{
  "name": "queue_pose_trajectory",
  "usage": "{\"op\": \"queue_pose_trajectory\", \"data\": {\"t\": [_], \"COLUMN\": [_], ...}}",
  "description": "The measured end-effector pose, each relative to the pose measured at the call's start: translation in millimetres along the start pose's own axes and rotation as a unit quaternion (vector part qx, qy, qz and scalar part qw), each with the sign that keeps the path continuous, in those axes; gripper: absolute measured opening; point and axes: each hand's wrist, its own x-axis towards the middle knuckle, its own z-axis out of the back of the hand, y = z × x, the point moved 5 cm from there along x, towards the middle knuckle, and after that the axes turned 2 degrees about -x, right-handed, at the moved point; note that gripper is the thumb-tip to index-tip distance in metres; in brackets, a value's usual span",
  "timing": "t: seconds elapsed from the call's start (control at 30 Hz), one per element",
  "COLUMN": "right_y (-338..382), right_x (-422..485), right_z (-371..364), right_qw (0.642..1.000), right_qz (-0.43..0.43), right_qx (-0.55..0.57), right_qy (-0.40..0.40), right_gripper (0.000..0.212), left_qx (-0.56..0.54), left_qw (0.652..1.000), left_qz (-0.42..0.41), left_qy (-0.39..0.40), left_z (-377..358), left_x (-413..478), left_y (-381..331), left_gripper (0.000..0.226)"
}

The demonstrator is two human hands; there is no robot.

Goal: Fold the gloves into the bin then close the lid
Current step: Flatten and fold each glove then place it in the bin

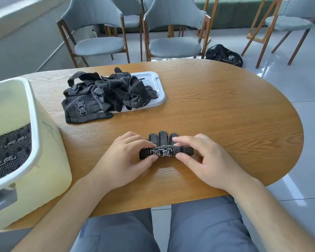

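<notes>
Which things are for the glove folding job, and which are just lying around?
For the job: dotted glove held by left hand and right hand, glove pile, white lid under it, yellow bin, folded gloves inside.
Just lying about: grey chairs, black bag on the floor.

Black white-dotted gloves (105, 93), pale yellow bin (51, 160), white lid (153, 79), wooden table (225, 106).

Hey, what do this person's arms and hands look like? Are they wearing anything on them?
Nothing is worn on them. The left hand and right hand are bare, with no gloves, rings or watch showing. The left forearm and right forearm are bare too, with no sleeve in view. The only clothing visible is grey-blue trousers.
</notes>
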Motion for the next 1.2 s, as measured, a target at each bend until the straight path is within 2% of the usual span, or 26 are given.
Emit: {"op": "queue_pose_trajectory", "data": {"t": [0.1, 0.2, 0.3, 0.4, 0.47, 0.57, 0.67, 0.77, 0.8, 0.87, 0.93, 1.0, 1.1, 1.2], "right_y": [0.3, 3.9, -3.4, -8.3, -6.4, 0.5, 2.7, 2.2, 2.0, 0.9, 2.1, 3.9, 9.2, 13.3], "right_x": [5.8, 30.9, 53.9, 59.1, 57.9, 57.0, 58.4, 57.4, 56.7, 55.6, 55.3, 54.5, 51.6, 47.9], "right_z": [1.9, 6.4, 9.4, 10.9, 8.7, 0.7, -4.1, -4.7, -4.4, -4.1, -4.4, -3.1, 2.1, 8.7], "right_qw": [0.999, 0.998, 0.987, 0.973, 0.970, 0.955, 0.935, 0.928, 0.927, 0.924, 0.925, 0.925, 0.923, 0.924], "right_qz": [-0.045, -0.062, -0.127, -0.192, -0.224, -0.266, -0.291, -0.294, -0.293, -0.293, -0.289, -0.282, -0.267, -0.253], "right_qx": [-0.006, -0.030, -0.093, -0.116, -0.064, 0.085, 0.181, 0.214, 0.223, 0.236, 0.239, 0.247, 0.271, 0.282], "right_qy": [0.022, 0.011, 0.023, 0.052, 0.072, 0.095, 0.087, 0.077, 0.073, 0.068, 0.067, 0.066, 0.061, 0.055], "right_gripper": [0.033, 0.034, 0.045, 0.050, 0.043, 0.027, 0.027, 0.024, 0.023, 0.022, 0.022, 0.022, 0.022, 0.019], "left_qx": [-0.019, 0.009, 0.037, 0.044, 0.039, 0.024, 0.034, -0.008, -0.066, -0.244, -0.386, -0.463, -0.526, -0.554], "left_qw": [1.000, 0.999, 0.996, 0.995, 0.995, 0.993, 0.984, 0.943, 0.925, 0.865, 0.803, 0.761, 0.726, 0.715], "left_qz": [0.022, 0.050, 0.081, 0.087, 0.094, 0.112, 0.170, 0.329, 0.373, 0.438, 0.455, 0.454, 0.444, 0.426], "left_qy": [-0.001, -0.015, -0.027, -0.016, -0.018, -0.013, -0.033, -0.052, -0.037, -0.012, -0.003, 0.016, 0.017, -0.017], "left_z": [3.9, 3.1, -3.1, -7.7, -7.8, -8.2, -0.3, 12.6, 10.1, 0.6, -5.5, -8.9, -14.3, -19.8], "left_x": [7.2, 27.3, 42.3, 44.3, 41.4, 37.0, 30.2, 8.2, 2.1, -3.4, -1.6, 4.4, 12.7, 19.7], "left_y": [2.0, 11.2, 22.8, 26.2, 27.2, 26.3, 18.1, 11.6, 10.2, 4.8, 0.2, -4.7, -9.9, -11.2], "left_gripper": [0.035, 0.030, 0.020, 0.026, 0.025, 0.023, 0.033, 0.050, 0.053, 0.061, 0.072, 0.070, 0.061, 0.049]}}
